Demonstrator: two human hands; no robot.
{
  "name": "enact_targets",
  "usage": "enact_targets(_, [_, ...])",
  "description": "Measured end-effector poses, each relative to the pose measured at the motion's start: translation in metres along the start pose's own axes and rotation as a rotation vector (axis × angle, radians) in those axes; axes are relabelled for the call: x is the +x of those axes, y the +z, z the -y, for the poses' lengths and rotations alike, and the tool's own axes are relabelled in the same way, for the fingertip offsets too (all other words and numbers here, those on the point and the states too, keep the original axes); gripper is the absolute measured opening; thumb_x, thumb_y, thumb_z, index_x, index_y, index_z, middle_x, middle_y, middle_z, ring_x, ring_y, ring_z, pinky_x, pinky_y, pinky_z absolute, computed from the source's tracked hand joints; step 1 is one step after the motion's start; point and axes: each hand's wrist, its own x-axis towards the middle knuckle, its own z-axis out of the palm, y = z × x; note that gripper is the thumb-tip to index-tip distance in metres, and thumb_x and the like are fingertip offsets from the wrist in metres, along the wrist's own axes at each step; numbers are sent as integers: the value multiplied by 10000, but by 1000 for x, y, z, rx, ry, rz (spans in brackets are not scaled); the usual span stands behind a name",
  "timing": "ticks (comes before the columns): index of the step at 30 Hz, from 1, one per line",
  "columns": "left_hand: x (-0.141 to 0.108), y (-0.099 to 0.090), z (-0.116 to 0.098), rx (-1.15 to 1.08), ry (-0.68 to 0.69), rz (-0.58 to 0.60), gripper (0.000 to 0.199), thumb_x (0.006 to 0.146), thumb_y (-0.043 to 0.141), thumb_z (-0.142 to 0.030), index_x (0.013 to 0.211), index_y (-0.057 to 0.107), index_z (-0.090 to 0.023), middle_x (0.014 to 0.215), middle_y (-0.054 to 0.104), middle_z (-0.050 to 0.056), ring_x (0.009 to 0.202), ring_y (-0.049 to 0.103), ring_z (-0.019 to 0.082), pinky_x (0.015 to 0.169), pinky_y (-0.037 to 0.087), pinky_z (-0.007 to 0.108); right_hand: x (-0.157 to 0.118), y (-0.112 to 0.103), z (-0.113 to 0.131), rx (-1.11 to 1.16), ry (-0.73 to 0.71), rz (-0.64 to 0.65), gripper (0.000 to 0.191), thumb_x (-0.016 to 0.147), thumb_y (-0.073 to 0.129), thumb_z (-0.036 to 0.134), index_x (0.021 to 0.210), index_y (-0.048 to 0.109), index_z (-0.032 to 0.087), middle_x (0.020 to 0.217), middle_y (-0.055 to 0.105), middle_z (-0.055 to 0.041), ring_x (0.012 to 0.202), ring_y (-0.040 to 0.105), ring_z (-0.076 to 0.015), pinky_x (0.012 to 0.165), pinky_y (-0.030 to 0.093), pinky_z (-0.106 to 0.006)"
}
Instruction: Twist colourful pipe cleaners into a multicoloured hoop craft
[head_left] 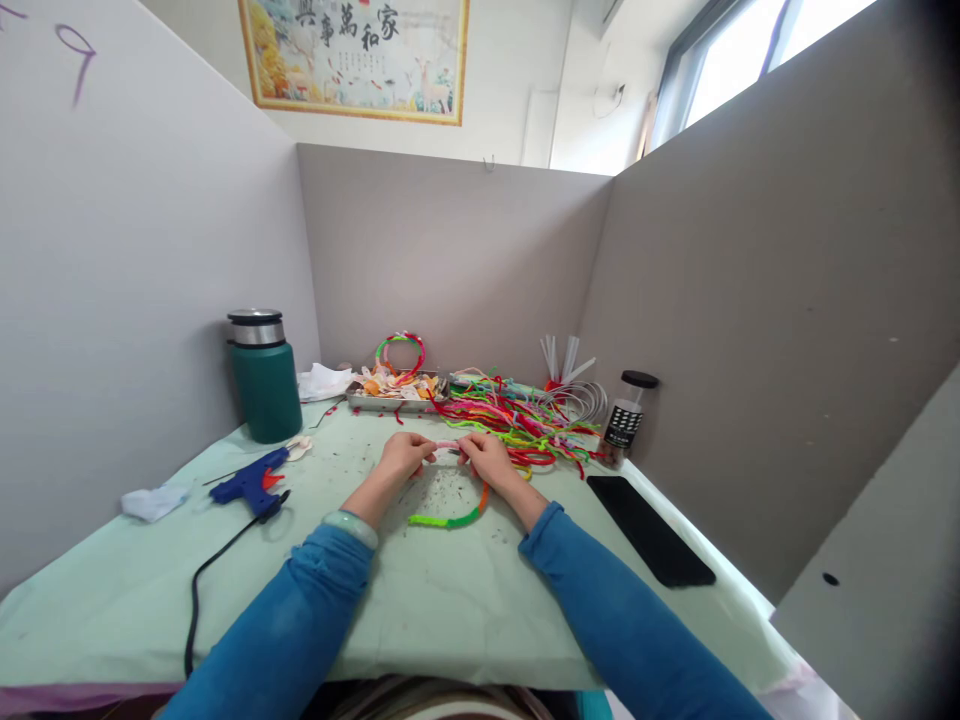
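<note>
Between both hands runs a short pink stretch of a fuzzy pipe cleaner strip [448, 445], pinched at either side above the middle of the table. My left hand [405, 455] has its fingers closed on the left end; a pale bangle circles that wrist. My right hand [486, 460] grips the other side, its thumb and fingers pressed together. From below the right hand a curved length in orange, green and lime [450, 522] hangs down and lies on the cloth, seemingly part of the same strip. Dark specks are scattered on the cloth beneath.
A blue glue gun [251, 485] with a black cord lies left, near a green flask [265, 385]. Behind the hands are a metal tray [397, 404] of scraps and a heap of coloured pipe cleaners [517, 410]. At right stand a bottle [624, 425] and a black slab [649, 530].
</note>
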Motion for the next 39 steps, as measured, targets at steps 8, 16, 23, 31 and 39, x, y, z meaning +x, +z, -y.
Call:
enact_targets(8, [-5, -3, -6, -7, -25, -63, 214, 782, 557, -288, 836, 667, -113, 710, 672, 24, 349, 357, 34, 377, 279, 200, 16, -57, -9, -75, -2, -571, 360, 847, 369, 403, 814, 631, 158, 742, 669, -54, 578, 562, -149, 556, 404, -239])
enact_targets(16, [-4, -4, -7, -40, -50, -57, 231, 768, 572, -307, 859, 661, -115, 685, 654, 13, 340, 336, 34, 371, 267, 207, 24, -115, -28, -151, 146, -902, 442, 846, 301, 324, 1031, 637, 103, 876, 685, -127, 716, 594, -207, 640, 417, -284])
enact_targets(23, [-4, -4, -8, -186, 21, -71, 370, 678, 636, -465, 800, 643, -116, 591, 571, -17, 354, 313, 33, 370, 246, 214, 16, -119, -32, -475, 245, -773, 361, 808, 410, 262, 1030, 668, 142, 967, 680, -111, 878, 589, -234, 758, 419, -313])
enact_targets(31, [-5, -4, -11, -318, 42, -50, 340, 631, 665, -421, 768, 616, -114, 540, 510, -44, 329, 291, 27, 356, 194, 217, 12, -94, -33, -937, 231, -325, 275, 799, 492, 204, 975, 701, 170, 968, 676, -150, 953, 577, -275, 787, 408, -353])
enact_targets(39, [-6, -4, -9, -377, 39, -37, 326, 620, 679, -400, 758, 594, -117, 547, 498, -46, 337, 293, 27, 353, 189, 214, 12, -90, -38, -880, 196, -258, 325, 794, 501, 190, 1070, 671, 216, 1087, 650, -108, 992, 564, -243, 800, 403, -318])
